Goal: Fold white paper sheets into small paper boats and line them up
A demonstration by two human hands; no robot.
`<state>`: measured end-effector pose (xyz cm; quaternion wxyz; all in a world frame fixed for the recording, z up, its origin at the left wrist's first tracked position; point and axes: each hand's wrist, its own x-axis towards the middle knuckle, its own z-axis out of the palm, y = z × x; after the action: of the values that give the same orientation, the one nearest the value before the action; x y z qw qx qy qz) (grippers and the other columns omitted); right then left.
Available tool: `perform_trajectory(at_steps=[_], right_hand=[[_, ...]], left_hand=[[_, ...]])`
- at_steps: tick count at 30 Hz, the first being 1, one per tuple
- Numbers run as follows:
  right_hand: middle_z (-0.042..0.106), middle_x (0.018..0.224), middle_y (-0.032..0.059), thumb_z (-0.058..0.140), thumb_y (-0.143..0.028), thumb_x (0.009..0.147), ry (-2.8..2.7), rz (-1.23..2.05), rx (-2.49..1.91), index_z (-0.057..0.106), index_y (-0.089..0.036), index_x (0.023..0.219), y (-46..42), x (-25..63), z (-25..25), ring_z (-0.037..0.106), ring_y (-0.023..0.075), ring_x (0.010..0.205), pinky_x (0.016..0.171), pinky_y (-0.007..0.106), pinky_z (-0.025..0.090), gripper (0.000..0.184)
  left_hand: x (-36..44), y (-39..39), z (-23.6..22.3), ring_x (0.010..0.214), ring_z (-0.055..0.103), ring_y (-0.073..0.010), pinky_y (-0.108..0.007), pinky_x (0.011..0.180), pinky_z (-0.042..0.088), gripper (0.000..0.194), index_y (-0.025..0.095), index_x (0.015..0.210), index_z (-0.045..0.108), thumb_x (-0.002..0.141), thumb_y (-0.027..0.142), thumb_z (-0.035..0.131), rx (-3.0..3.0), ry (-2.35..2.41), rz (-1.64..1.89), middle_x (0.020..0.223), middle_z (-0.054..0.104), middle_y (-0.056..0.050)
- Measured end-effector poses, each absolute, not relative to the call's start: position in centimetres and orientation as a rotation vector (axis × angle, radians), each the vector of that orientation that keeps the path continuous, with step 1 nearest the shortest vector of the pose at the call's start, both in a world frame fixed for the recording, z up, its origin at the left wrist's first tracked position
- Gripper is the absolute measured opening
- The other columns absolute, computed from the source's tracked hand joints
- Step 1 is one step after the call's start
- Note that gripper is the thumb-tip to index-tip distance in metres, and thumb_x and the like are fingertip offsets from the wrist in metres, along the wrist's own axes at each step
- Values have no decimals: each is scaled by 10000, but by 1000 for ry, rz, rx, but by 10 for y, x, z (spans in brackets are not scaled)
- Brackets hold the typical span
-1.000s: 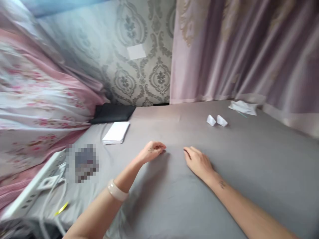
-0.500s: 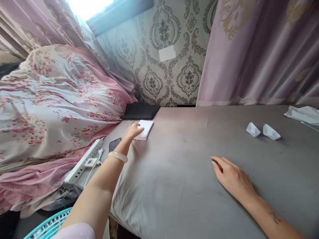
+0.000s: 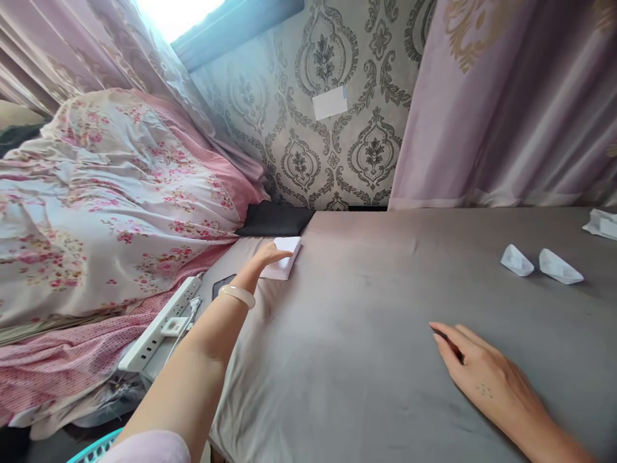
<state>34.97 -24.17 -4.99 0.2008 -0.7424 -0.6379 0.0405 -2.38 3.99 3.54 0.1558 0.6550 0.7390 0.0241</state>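
My left hand (image 3: 270, 253), with a pale bangle (image 3: 238, 295) on the wrist, reaches out to a small stack of white paper (image 3: 288, 244). Its thumb stretches across the top of the stack; the other fingers are partly hidden, and none of the paper is seen lifted. Over the grey sheet, at the right, my right hand (image 3: 482, 366) rests loosely curved, thumb and forefinger slightly apart and nothing between them. Beyond it stand two small folded white paper shapes, a left one (image 3: 517, 260) and a right one (image 3: 560, 267), side by side.
A phone (image 3: 222, 287) and a white power strip (image 3: 161, 325) with a plugged-in charger lie left of my forearm. Behind the paper stack is a black folded item (image 3: 277, 219). White paper (image 3: 601, 223) lies at the far right. A turquoise basket (image 3: 99, 447) shows below.
The view has shifted a little, so the folded papers sit further right. My left thumb now stretches further over the stack. My right hand appears lower and nearer.
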Motion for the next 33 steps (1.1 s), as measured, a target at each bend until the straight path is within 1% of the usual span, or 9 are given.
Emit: perform_trajectory(at_steps=[4, 8, 11, 15, 17, 22, 27, 30, 33], right_hand=[[649, 888, 14, 376, -476, 911, -1775, 136, -2078, 631, -303, 1119, -242, 351, -53, 649, 170, 695, 553, 277, 475, 372], [634, 837, 11, 375, -494, 908, -1767, 132, -2071, 636, -306, 1106, -241, 352, -57, 625, 160, 628, 546, 279, 468, 377], [635, 827, 18, 385, -500, 898, -1765, 117, -2051, 646, -304, 1095, -242, 353, -58, 614, 160, 595, 520, 280, 454, 380], [654, 861, 38, 375, -506, 891, -1760, 122, -2050, 661, -304, 1070, -243, 353, -57, 628, 173, 602, 487, 282, 444, 394], [665, 899, 45, 378, -503, 887, -1762, 114, -2045, 666, -302, 1066, -243, 354, -57, 645, 183, 639, 495, 285, 452, 395], [677, 988, 49, 400, -485, 887, -1777, 60, -2050, 669, -308, 1089, -243, 358, -66, 666, 202, 720, 547, 300, 482, 380], [680, 994, 50, 370, -523, 911, -1797, 78, -2042, 657, -307, 1113, -243, 362, -73, 668, 212, 749, 606, 317, 505, 412], [673, 1042, 50, 361, -536, 912, -1804, 100, -2054, 644, -308, 1137, -244, 362, -74, 672, 220, 799, 604, 315, 508, 427], [661, 1086, 50, 363, -552, 905, -1804, 99, -2064, 634, -312, 1151, -244, 362, -74, 671, 225, 839, 581, 306, 503, 438]], left_hand=[[-22, 56, 33, 974, 627, -288, -256, 667, 434, 632, 93, 1013, 619, 637, 596, 685, 1886, 2119, 50, 1072, 682, -174], [-22, 64, 32, 914, 645, -290, -265, 651, 445, 643, 93, 994, 620, 591, 583, 724, 1866, 2114, 14, 1016, 694, -165], [-22, 64, 34, 878, 655, -293, -281, 641, 455, 640, 99, 996, 619, 568, 559, 745, 1846, 2101, -9, 1027, 688, -166], [-24, 62, 42, 866, 661, -286, -291, 629, 476, 684, 101, 1017, 606, 540, 565, 763, 1812, 2052, -7, 1084, 670, -182], [-26, 61, 46, 867, 663, -275, -287, 632, 485, 698, 103, 1031, 595, 547, 580, 756, 1796, 2033, 14, 1069, 676, -181], [-32, 64, 48, 878, 664, -279, -282, 649, 502, 597, 113, 952, 613, 560, 540, 759, 1765, 2033, 50, 930, 701, -149], [-28, 70, 45, 853, 668, -292, -308, 644, 521, 499, 125, 892, 633, 539, 438, 792, 1748, 2026, 45, 933, 697, -134], [-23, 70, 46, 828, 673, -300, -319, 644, 525, 455, 112, 851, 647, 531, 393, 809, 1736, 2021, 30, 896, 700, -129], [-16, 67, 51, 836, 671, -291, -301, 671, 517, 413, 81, 816, 665, 580, 390, 804, 1722, 2015, 21, 823, 700, -119]])
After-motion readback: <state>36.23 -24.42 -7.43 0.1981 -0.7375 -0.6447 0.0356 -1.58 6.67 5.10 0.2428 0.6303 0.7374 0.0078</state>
